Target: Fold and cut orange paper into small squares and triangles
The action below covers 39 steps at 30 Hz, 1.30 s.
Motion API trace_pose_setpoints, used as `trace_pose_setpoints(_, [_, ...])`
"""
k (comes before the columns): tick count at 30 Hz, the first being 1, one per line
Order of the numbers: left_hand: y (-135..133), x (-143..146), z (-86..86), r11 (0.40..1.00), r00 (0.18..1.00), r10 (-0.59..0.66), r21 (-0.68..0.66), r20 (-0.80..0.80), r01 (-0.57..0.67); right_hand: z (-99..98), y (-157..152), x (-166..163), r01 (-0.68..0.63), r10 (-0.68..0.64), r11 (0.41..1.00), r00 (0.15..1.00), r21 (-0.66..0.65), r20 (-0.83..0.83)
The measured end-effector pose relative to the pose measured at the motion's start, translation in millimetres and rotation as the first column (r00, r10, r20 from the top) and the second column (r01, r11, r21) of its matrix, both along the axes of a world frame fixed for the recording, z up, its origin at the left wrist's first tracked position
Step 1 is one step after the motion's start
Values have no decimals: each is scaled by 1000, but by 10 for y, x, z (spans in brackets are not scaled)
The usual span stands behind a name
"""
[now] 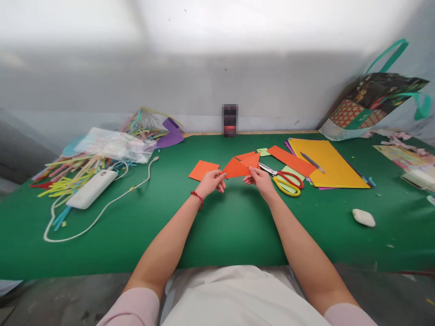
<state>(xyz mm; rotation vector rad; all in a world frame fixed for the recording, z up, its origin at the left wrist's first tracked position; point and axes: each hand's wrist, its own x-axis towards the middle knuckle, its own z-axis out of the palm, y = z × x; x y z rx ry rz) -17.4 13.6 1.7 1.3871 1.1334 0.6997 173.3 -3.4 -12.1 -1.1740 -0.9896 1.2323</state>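
A folded piece of orange paper (234, 168) is held up between both hands. My left hand (210, 182) pinches its left corner; a red bracelet circles that wrist. On the other side, the thumb and fingers of my right hand (258, 179) are closed on the right part. Left of the folded piece, a flat orange paper square (203, 170) lies on the green table. Scissors (287, 180) with red and yellow handles rest just right of my right hand, over light green paper. An orange paper strip (291, 160) lies behind them.
A yellow paper stack (331, 163) with a pen (311, 161) lies at right, near a white case (363, 218). A patterned bag (360, 108) stands behind. Colourful strips (57, 174), a white power bank (91, 190) and its cable (102, 210) occupy the left. A pixelated object (230, 120) stands by the wall.
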Motion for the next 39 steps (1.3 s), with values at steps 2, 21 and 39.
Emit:
trace_pose_setpoints(2, [3, -16, 17, 1000, 1000, 10, -1, -5, -10, 23, -9, 20, -37, 37, 999, 999, -18, -23])
trace_pose_setpoints(21, [286, -641, 181, 741, 763, 614, 483, -203, -467, 75, 51, 192, 266, -271, 962, 952, -54, -144])
trace_pose_setpoints(39, [272, -601, 67, 917, 545, 399, 311, -737, -251, 39, -3, 121, 273, -273, 962, 962, -22, 25])
